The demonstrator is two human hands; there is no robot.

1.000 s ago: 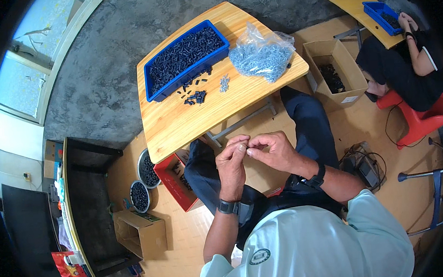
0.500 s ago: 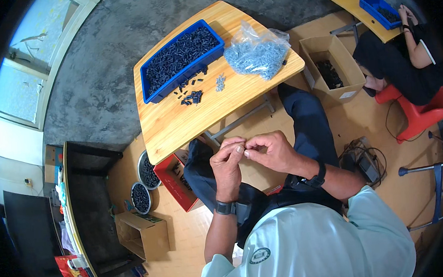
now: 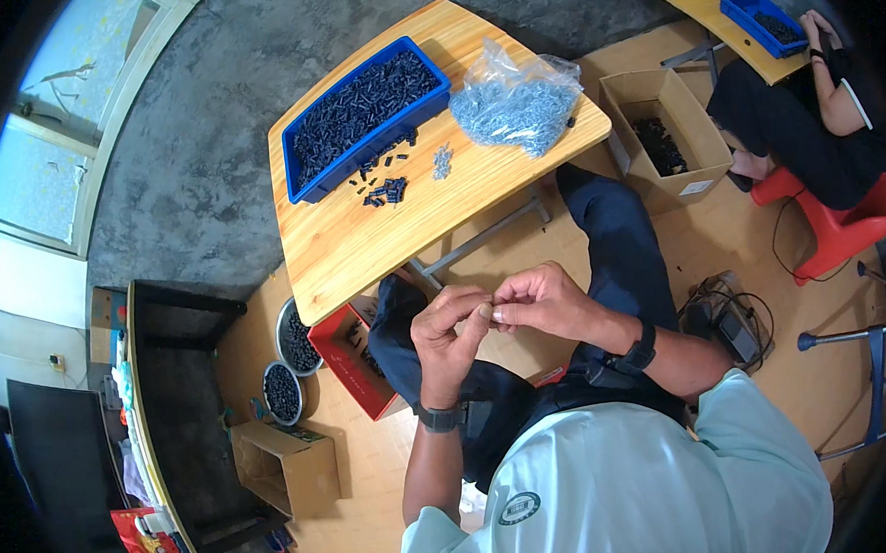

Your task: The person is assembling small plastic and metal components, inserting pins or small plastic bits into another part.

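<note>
My left hand [image 3: 451,334] and my right hand [image 3: 550,303] meet above my lap, just off the near edge of the wooden table [image 3: 362,251]. Both are closed in a pinch, fingertips touching. Whatever sits between them is too small and covered to make out. On the tabletop stands a blue tray [image 3: 380,122] heaped with small black cylindrical parts. Beside it lie a loose cluster of black pieces [image 3: 388,190] and a little pile of silvery screw-like pieces [image 3: 442,162]. A clear plastic bag [image 3: 514,108] full of similar silvery pieces rests at the table's right.
Left of my legs are a red box [image 3: 348,367], two bowls of black parts [image 3: 282,393] and a cardboard box [image 3: 298,469]. A larger carton [image 3: 671,129] stands right of the table. Another person [image 3: 806,122] sits at a second table, upper right, hands by a blue tray [image 3: 765,24].
My left hand and wrist have shifted slightly left and turned a little, with the fingertips still together. My right hand is almost unmoved. The things on the table look the same.
</note>
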